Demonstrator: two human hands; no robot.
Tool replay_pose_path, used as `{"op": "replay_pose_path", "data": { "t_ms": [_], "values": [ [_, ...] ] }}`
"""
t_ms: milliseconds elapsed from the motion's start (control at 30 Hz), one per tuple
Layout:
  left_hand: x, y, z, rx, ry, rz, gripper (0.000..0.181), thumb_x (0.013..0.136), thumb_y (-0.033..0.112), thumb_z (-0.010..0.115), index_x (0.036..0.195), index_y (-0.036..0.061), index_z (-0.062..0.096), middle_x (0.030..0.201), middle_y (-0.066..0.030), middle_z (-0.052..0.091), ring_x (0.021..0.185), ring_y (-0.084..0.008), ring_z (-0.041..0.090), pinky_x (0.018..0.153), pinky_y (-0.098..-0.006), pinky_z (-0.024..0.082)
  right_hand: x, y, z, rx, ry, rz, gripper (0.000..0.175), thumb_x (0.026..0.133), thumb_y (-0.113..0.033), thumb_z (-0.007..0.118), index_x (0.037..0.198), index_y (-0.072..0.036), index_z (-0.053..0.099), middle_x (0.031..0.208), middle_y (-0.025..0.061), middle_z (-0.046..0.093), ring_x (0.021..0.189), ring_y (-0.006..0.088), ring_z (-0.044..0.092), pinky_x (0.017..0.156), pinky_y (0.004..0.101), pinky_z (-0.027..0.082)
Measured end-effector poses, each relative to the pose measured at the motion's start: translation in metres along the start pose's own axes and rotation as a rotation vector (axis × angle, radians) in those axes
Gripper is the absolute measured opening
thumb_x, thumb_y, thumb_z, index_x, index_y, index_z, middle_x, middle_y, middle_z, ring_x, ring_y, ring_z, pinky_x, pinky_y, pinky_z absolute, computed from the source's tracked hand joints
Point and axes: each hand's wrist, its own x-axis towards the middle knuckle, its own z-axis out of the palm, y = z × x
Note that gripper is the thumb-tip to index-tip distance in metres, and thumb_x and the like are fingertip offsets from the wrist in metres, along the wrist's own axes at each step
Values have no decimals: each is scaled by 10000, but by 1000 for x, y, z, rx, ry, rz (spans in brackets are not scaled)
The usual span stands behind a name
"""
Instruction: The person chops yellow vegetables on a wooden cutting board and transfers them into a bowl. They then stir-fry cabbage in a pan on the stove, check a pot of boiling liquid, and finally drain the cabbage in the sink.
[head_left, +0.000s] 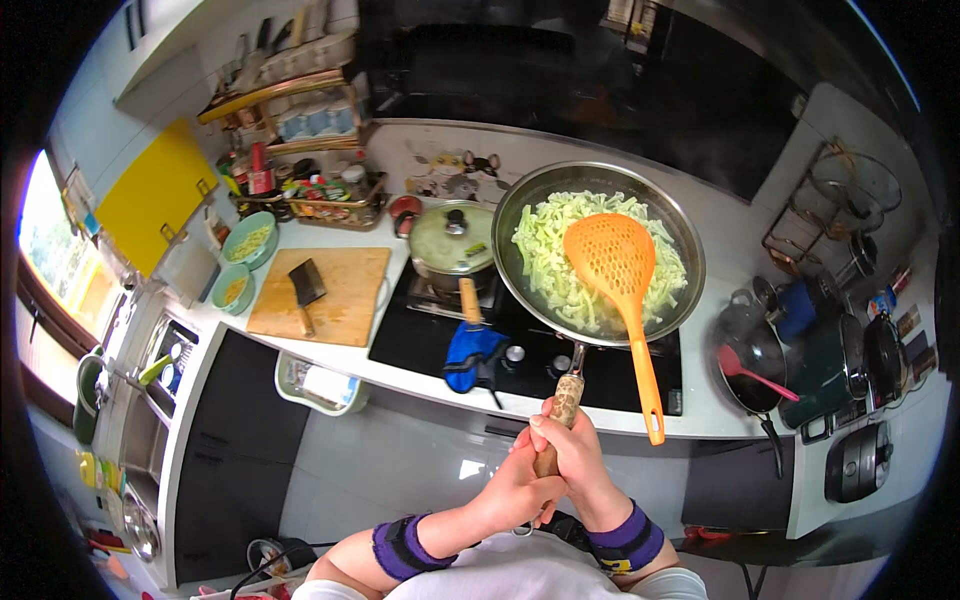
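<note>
Both my hands grip the patterned handle (568, 397) of a large steel wok (525, 319), which is over the right part of the cooktop. My left hand (517, 487) wraps the handle's lower end, and my right hand (576, 446) holds it just above. Pale green chopped cauliflower (540, 247) lies in liquid inside the wok. An orange slotted skimmer (611, 251) rests on the cauliflower, its long handle hanging over the near rim, touched by neither hand. Whether the wok touches the burner cannot be told.
Left of the wok stands a lidded pan (450, 251) with a blue cloth (472, 356) by its wooden handle. A cleaver (307, 283) lies on a wooden cutting board (352, 292), beside green bowls (234, 289). At right, a dark pan (750, 390) holds a red spatula (750, 371).
</note>
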Motion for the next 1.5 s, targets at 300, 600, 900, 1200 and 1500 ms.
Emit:
{"op": "replay_pose_path", "data": {
  "t_ms": [300,600,900,1200,1500],
  "values": [
    [-139,28,-117,-51,140,68,428,768,-58,508,1117,-60,260,674,-105,528,446,-196,555,390,-295,437,3,70,175,-7,-167,97,134,902,-76,556,960,-77,436,682,23,474,696,206,606,698,399,547],
    [-277,36,-228,-86,506,137,351,767,-46,523,1065,-77,339,667,-101,530,447,-197,562,395,-297,447,16,174,340,-2,-441,296,149,900,-59,561,978,-74,435,675,23,477,693,198,609,706,408,559],
    [-374,-18,-320,-295,832,336,487,752,-33,549,1192,-38,338,726,-113,543,454,-196,559,381,-283,420,31,299,456,-75,-775,560,180,899,-45,605,975,-50,442,731,66,567,694,187,654,635,333,568],
    [-437,-53,-392,-451,1212,411,353,734,-18,557,1051,-9,402,673,-103,543,433,-206,552,348,-289,408,40,411,554,-110,-1034,868,173,869,3,597,943,-52,452,669,65,560,667,200,655,635,330,561],
    [-506,-107,-449,-617,1422,489,218,767,-15,570,941,-16,439,622,-90,535,416,-196,538,368,-296,424,13,508,630,-362,-1176,1043,174,844,13,589,910,-57,444,648,49,522,661,199,630,652,344,555]
  ]
}}
